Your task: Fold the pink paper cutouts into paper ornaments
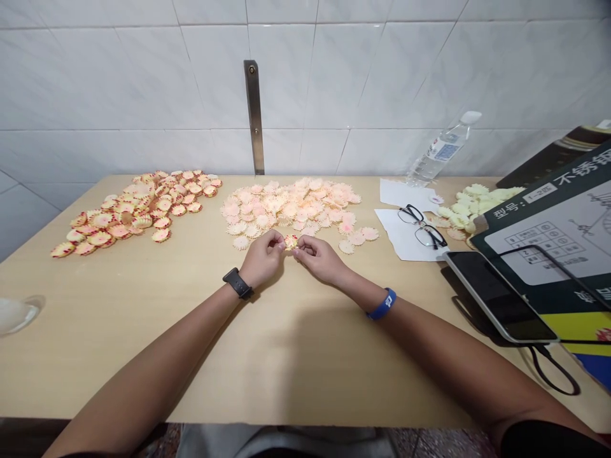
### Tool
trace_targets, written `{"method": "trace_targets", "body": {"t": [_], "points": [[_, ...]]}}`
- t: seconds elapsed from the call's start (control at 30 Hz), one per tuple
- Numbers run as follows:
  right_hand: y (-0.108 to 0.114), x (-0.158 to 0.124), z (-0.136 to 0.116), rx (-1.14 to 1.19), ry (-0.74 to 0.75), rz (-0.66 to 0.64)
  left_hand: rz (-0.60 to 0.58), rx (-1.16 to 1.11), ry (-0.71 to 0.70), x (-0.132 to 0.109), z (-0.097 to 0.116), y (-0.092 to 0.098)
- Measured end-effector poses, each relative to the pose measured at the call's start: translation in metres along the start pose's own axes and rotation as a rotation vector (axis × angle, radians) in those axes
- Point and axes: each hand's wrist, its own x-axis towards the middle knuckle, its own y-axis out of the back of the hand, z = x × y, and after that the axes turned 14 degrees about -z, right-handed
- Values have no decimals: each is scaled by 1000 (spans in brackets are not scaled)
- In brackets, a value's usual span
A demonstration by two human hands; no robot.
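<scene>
Between my two hands is a small scalloped flower-shaped piece (291, 242), yellowish with red marks on its edge. My left hand (264, 254), with a black watch on the wrist, pinches its left side. The fingers of my right hand (321, 257) are closed on its right side; a blue band is on that wrist. Just beyond my hands lies a heap of pale pink scalloped flower pieces (296, 202). At the left is a pile of thicker flower pieces (157, 200) with red-tipped edges.
To the right, eyeglasses (422, 226) rest on white paper (403, 238) near a tilted-looking water bottle (442, 149). Pale yellow flower pieces (470, 203) lie by a dark printed box (563, 222). A phone (501, 296) with a cable leans there. A whitish cup (16, 315) stands at the left edge.
</scene>
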Motion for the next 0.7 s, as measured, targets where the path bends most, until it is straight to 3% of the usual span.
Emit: {"method": "trace_targets", "body": {"t": [0.2,0.5,0.7], "points": [[-1,0,1,28,4,0,57,37,-15,-2,1,-3],[-5,-1,4,-21,45,88,15,-24,-4,-2,2,-4],[-4,-2,8,5,55,32,-30,-182,51,1,1,-4]]}}
